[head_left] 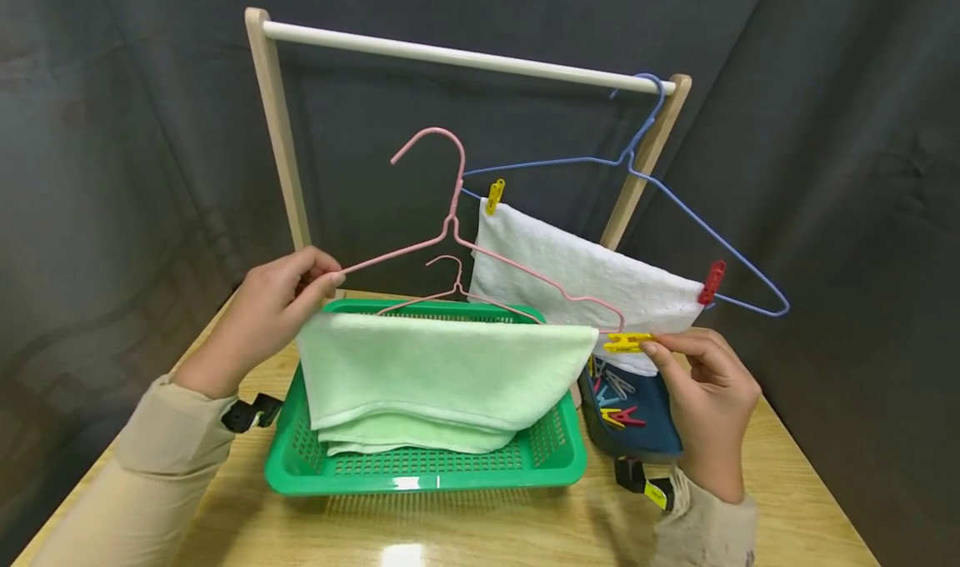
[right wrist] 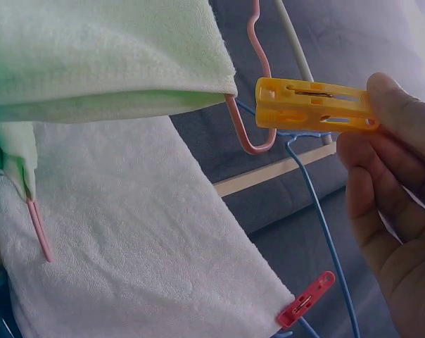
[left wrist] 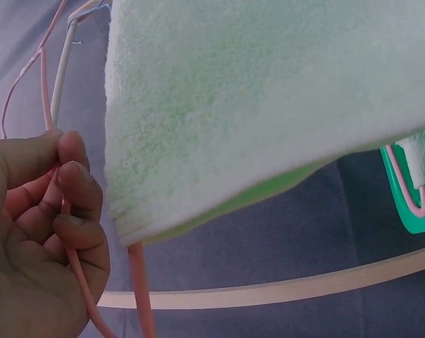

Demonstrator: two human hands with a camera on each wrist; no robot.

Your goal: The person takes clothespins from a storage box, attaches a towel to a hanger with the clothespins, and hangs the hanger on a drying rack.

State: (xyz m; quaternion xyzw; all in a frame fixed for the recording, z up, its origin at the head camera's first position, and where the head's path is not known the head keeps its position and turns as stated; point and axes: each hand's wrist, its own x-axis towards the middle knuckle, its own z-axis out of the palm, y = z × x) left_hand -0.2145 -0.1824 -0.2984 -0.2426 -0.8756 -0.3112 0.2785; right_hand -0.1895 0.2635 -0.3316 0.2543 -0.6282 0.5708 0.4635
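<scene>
A pale green towel (head_left: pixel 450 371) is folded over the lower bar of a pink wire hanger (head_left: pixel 454 208), held above the green basket. My left hand (head_left: pixel 281 300) grips the hanger's left arm; in the left wrist view the fingers (left wrist: pixel 79 190) curl round the pink wire beside the towel's edge. My right hand (head_left: pixel 708 392) pinches a yellow clothespin (head_left: pixel 628 343) near the hanger's right end. In the right wrist view the clothespin (right wrist: pixel 311 104) points at the towel's corner, apart from the towel.
A green basket (head_left: pixel 427 482) holds another pink hanger (head_left: pixel 459 285). On the rack's white rail (head_left: pixel 465 57) hangs a blue hanger (head_left: pixel 697 217) with a white towel (head_left: pixel 585 275), clipped by yellow (head_left: pixel 495 197) and red (head_left: pixel 712 283) clothespins. A dark blue box (head_left: pixel 645 434) contains several clothespins.
</scene>
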